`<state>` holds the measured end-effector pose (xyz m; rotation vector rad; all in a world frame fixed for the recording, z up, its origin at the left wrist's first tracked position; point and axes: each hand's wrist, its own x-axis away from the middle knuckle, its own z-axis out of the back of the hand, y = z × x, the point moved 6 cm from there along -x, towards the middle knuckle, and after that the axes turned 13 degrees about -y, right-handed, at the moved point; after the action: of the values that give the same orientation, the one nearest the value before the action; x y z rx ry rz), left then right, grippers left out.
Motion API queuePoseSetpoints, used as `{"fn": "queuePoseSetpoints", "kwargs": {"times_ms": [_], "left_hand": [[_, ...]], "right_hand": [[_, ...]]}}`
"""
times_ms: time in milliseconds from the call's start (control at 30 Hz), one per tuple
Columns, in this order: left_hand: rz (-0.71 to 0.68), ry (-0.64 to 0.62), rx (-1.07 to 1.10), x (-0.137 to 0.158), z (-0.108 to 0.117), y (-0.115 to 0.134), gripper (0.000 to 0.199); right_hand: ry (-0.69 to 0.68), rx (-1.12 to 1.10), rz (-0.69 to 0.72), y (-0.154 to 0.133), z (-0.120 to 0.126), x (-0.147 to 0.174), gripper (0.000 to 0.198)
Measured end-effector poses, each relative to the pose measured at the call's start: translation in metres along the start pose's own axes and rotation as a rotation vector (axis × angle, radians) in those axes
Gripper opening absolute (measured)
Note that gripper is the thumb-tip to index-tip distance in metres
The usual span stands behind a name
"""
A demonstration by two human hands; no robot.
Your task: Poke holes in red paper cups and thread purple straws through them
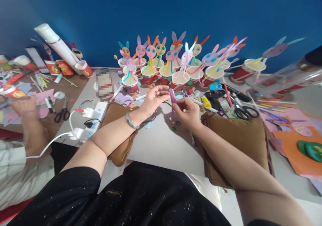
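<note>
Your right hand (pixel 187 113) is holding a slim purple strip with an orange streak (pixel 172 96) upright above the middle of the pale grey tabletop (pixel 156 145); thumb and forefinger are pinching it, the other fingers curling inward. Your left hand (pixel 156 100), its wrist wearing a silvery bangle (pixel 132 121), is reaching in from the left; its fingers are bending toward the strip's upper part. Cannot tell whether they are touching it or pinching.

Small green ring-shaped pieces (pixel 178 123) are lying on the tabletop just below the strip. Brown cushions are flanking the work space: one (pixel 120 118) under your left forearm, one (pixel 241 142) beside your right.

Far side: red-and-white paper cups (pixel 179 81) are standing in a cluster before the blue wall (pixel 151 11), bearing colourful long-eared paper figures (pixel 151 51). Right: black-handled scissors (pixel 248 111) are lying beyond the right cushion; an orange sheet (pixel 289 148) is spreading farther right, nearer you. Left: a white power strip (pixel 97 122) is carrying plugged-in white chargers (pixel 79 134). Far left, a co-worker's hand (pixel 23 105) is resting by a tilted red paper cup (pixel 12 91).
</note>
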<state>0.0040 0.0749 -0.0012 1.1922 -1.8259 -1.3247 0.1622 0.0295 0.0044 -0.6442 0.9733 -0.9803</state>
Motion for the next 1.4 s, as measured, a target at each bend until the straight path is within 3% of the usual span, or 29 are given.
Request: {"fn": "queuePoseSetpoints", "kwargs": {"times_ms": [133, 267, 467, 600, 800, 933, 1067, 1400], "left_hand": [[-0.025, -0.022, -0.089, 0.002, -0.002, 0.002, 0.028], [-0.041, -0.057, -0.133, 0.004, -0.007, 0.005, 0.038], [-0.053, 0.020, -0.251, 0.007, -0.005, 0.009, 0.035], [-0.039, 0.038, -0.267, 0.009, -0.006, 0.011, 0.026], [-0.038, 0.042, -0.296, 0.009, -0.006, 0.014, 0.015], [-0.054, 0.021, -0.281, 0.008, -0.005, 0.015, 0.012], [-0.059, -0.017, -0.268, 0.007, -0.007, 0.015, 0.009], [-0.115, -0.081, -0.247, 0.006, -0.010, 0.014, 0.028]], "right_hand": [[0.056, 0.187, 0.093, -0.005, 0.004, 0.002, 0.015], [0.054, 0.387, 0.156, -0.008, 0.005, 0.004, 0.014], [0.002, 0.824, 0.221, -0.014, -0.003, 0.006, 0.024], [-0.027, 0.929, 0.252, -0.014, -0.008, 0.007, 0.024], [0.017, 0.673, 0.271, -0.009, -0.003, 0.007, 0.008], [-0.002, 0.337, 0.135, 0.001, 0.000, 0.001, 0.027], [-0.059, 0.053, -0.016, 0.004, -0.002, -0.002, 0.025], [-0.116, -0.209, -0.155, 0.002, -0.006, -0.002, 0.053]]}}
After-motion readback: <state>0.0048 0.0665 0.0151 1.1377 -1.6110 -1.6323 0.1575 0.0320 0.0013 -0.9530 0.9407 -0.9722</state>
